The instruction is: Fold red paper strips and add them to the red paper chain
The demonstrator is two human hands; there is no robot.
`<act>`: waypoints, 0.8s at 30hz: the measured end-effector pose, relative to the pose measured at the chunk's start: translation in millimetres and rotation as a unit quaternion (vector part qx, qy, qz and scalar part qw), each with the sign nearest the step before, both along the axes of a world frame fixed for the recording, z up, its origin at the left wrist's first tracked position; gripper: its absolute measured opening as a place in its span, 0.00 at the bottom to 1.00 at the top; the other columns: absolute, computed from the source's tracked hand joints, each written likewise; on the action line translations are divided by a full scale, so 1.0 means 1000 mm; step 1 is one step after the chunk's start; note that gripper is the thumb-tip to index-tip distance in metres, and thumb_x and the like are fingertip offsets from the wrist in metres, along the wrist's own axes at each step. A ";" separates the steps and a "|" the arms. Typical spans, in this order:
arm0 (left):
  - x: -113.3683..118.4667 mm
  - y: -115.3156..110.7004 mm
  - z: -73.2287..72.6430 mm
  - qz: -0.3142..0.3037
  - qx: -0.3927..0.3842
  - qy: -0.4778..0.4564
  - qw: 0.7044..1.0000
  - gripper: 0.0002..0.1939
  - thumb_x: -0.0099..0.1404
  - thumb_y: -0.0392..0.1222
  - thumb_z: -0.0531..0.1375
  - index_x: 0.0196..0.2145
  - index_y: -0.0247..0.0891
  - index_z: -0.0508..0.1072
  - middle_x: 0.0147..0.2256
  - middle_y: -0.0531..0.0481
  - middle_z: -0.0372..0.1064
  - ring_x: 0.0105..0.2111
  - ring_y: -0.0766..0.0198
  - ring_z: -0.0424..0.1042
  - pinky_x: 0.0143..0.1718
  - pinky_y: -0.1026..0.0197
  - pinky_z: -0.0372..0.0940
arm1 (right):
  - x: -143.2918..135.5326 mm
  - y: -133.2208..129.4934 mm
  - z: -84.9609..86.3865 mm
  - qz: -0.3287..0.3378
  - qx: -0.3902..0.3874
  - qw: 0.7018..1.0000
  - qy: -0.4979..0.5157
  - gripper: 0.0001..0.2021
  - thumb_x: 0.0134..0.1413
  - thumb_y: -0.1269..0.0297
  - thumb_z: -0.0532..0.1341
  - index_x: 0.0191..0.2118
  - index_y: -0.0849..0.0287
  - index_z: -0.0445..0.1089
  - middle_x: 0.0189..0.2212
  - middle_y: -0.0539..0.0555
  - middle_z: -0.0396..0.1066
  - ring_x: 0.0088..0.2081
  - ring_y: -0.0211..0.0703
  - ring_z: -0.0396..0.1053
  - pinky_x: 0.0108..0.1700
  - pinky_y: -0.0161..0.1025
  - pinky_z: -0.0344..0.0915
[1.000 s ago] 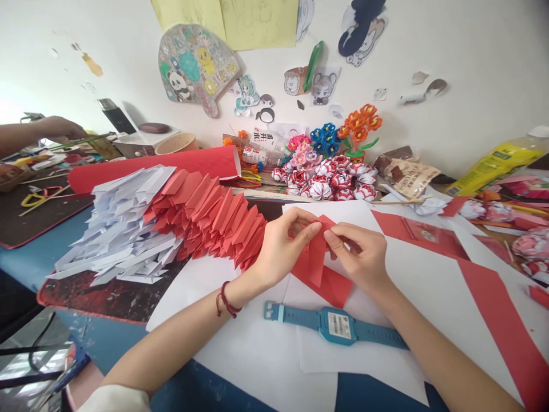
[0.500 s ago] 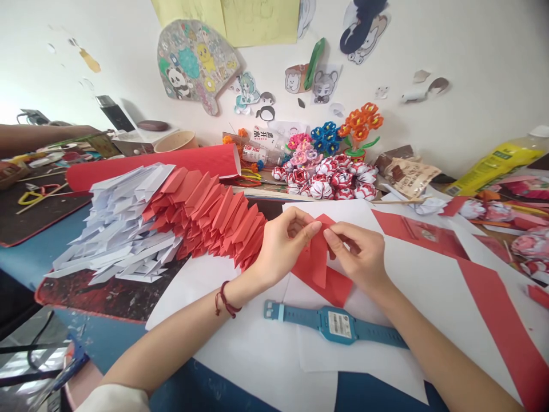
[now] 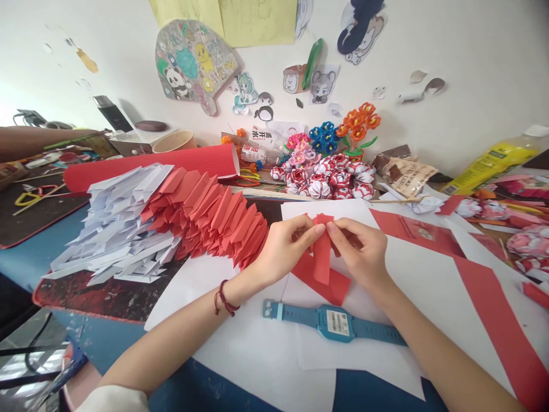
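A narrow red paper strip (image 3: 321, 260) hangs between my hands, pinched near its top. My left hand (image 3: 285, 243) grips its left side with thumb and fingers. On the other side, my right hand (image 3: 360, 243) holds it, the two thumbs nearly meeting. Under the strip, another flat red paper piece (image 3: 338, 286) lies on white sheets (image 3: 253, 343). Close to my left hand stands a long row of folded red paper pieces (image 3: 210, 214), joined by a heap of folded white ones (image 3: 120, 229). A blue watch (image 3: 337, 323) lies face down below my hands.
Behind are a red corrugated roll (image 3: 154, 166), red-and-white paper flowers (image 3: 330, 177) and pipe-cleaner flowers (image 3: 323, 137). A yellow-labelled bottle (image 3: 493, 160) lies at right. Yellow-handled scissors (image 3: 32, 195) rest on the left mat. Another person's arm (image 3: 43, 140) reaches in at far left.
The red strip has turned from a slanted, wider shape to a narrower one hanging nearly straight down. My hands have shifted only slightly and keep their pinch on it.
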State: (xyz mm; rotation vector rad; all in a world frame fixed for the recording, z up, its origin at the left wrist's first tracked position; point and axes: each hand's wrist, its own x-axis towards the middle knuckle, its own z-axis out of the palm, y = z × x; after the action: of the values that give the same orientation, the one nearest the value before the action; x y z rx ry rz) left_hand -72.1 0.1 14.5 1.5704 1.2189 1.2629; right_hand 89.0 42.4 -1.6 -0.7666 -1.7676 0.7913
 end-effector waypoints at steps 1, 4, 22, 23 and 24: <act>0.000 0.000 -0.001 -0.007 -0.001 0.006 1.000 0.19 0.67 0.53 0.57 0.27 0.34 0.68 0.24 0.53 0.65 0.25 0.71 0.63 0.28 0.68 0.57 | 0.000 0.000 0.000 -0.009 -0.004 1.000 0.010 0.11 0.60 0.63 0.61 0.27 0.59 0.70 0.20 0.47 0.65 0.21 0.33 0.61 0.22 0.32 0.58; -0.001 0.002 -0.004 -0.014 -0.006 0.013 1.000 0.19 0.65 0.54 0.60 0.28 0.33 0.72 0.24 0.53 0.65 0.25 0.71 0.61 0.26 0.68 0.55 | 0.000 0.001 0.001 -0.025 -0.018 0.999 0.039 0.11 0.59 0.62 0.62 0.26 0.59 0.71 0.18 0.46 0.64 0.19 0.32 0.59 0.19 0.31 0.56; 0.001 0.002 -0.006 0.034 -0.026 0.042 0.998 0.21 0.62 0.55 0.62 0.23 0.33 0.69 0.21 0.53 0.65 0.23 0.72 0.59 0.23 0.68 0.53 | -0.002 0.003 0.000 0.002 -0.083 0.994 0.074 0.11 0.58 0.60 0.63 0.27 0.59 0.73 0.17 0.46 0.66 0.15 0.32 0.61 0.17 0.31 0.58; 0.001 0.002 -0.005 0.036 -0.026 0.047 0.998 0.21 0.62 0.54 0.62 0.23 0.33 0.69 0.21 0.53 0.65 0.23 0.72 0.59 0.23 0.68 0.53 | -0.002 0.003 0.000 0.001 -0.085 0.994 0.072 0.11 0.58 0.60 0.63 0.27 0.59 0.72 0.17 0.46 0.66 0.15 0.32 0.61 0.17 0.31 0.58; 0.001 0.002 -0.005 0.038 -0.025 0.053 0.998 0.21 0.62 0.54 0.61 0.23 0.33 0.69 0.21 0.53 0.65 0.23 0.71 0.59 0.24 0.68 0.53 | -0.002 0.003 0.000 0.000 -0.086 0.994 0.069 0.11 0.58 0.60 0.63 0.27 0.59 0.72 0.17 0.46 0.65 0.15 0.32 0.60 0.17 0.31 0.59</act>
State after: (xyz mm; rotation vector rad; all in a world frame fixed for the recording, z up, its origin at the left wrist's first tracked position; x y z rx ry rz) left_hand -71.4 2.0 9.1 1.5841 1.3771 1.1999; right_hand 86.6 45.1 -1.4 -0.8052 -1.5907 0.9825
